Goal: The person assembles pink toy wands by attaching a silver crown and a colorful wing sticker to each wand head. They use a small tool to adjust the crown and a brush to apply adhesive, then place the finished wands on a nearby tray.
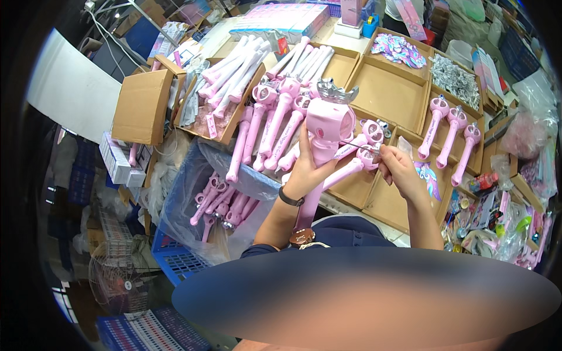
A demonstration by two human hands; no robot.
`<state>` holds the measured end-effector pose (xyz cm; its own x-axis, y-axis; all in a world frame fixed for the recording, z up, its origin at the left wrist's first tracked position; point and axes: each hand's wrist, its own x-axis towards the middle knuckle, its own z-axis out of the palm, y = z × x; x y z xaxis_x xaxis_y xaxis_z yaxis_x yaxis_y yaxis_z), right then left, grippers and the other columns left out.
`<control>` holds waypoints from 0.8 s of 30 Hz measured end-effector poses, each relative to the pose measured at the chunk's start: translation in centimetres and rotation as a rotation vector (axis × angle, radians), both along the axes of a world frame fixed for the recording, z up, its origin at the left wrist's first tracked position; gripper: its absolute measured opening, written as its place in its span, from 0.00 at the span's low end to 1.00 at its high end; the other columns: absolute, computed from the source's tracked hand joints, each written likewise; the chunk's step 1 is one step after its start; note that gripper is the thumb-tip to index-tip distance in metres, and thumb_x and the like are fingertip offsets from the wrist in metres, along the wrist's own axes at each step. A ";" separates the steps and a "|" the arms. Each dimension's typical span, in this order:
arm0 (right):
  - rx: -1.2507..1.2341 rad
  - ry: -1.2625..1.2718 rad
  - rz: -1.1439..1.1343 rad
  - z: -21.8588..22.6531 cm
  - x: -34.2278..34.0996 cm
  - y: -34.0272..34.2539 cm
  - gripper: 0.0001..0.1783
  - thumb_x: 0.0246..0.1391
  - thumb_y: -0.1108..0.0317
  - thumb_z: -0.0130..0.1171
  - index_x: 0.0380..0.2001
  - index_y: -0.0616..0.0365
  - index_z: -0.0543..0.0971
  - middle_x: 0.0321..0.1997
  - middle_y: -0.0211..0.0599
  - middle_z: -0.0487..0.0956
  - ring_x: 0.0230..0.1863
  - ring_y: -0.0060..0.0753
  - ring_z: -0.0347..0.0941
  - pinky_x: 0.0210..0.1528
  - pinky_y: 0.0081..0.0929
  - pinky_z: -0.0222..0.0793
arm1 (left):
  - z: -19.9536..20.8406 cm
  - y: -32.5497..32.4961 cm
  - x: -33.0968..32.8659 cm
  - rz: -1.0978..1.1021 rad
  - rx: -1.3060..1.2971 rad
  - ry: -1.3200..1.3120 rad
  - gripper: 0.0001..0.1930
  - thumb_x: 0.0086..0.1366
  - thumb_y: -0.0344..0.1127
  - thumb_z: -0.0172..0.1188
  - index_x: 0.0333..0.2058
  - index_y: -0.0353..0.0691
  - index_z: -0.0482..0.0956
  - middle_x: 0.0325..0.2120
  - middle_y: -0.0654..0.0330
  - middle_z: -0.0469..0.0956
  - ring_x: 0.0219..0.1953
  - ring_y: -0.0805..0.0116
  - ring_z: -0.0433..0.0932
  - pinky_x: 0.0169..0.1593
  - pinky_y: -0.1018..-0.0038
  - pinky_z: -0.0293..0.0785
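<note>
Upright in front of me stands a pink toy wand (pixel 331 121) with a wide hollow head and a silver crown (pixel 337 91) on top. My left hand (pixel 307 169) wraps round it just below the head. In my right hand (pixel 401 168), pinched between the fingers, is a thin metal tool (pixel 362 147), too fine to tell its kind; its tip points at the wand's head. Several smaller pink wands (pixel 275 120) lie left of and behind the held one. Three more wands (pixel 456 133) rest in a tray at the right.
Cardboard trays (pixel 389 89) cover the table, some with purple-blue wing-shaped pieces (pixel 398 50) and silver parts (pixel 454 79). A box of white and pink handles (pixel 231 76) stands at the left. Beneath it, a blue plastic-lined crate (pixel 175 257) holds more wands.
</note>
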<state>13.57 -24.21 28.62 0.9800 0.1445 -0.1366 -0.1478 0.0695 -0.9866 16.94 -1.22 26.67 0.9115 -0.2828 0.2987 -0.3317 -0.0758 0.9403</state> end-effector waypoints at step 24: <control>-0.251 -0.576 -0.067 -5.0 -3.3 4.4 0.24 0.56 0.69 0.52 0.56 0.59 0.66 0.39 0.37 0.69 0.44 0.30 0.67 0.46 0.26 0.65 | 1.8 -0.7 1.9 -0.077 -0.845 0.329 0.34 0.63 0.66 0.38 0.45 0.36 0.69 0.29 0.58 0.73 0.28 0.68 0.74 0.31 0.74 0.71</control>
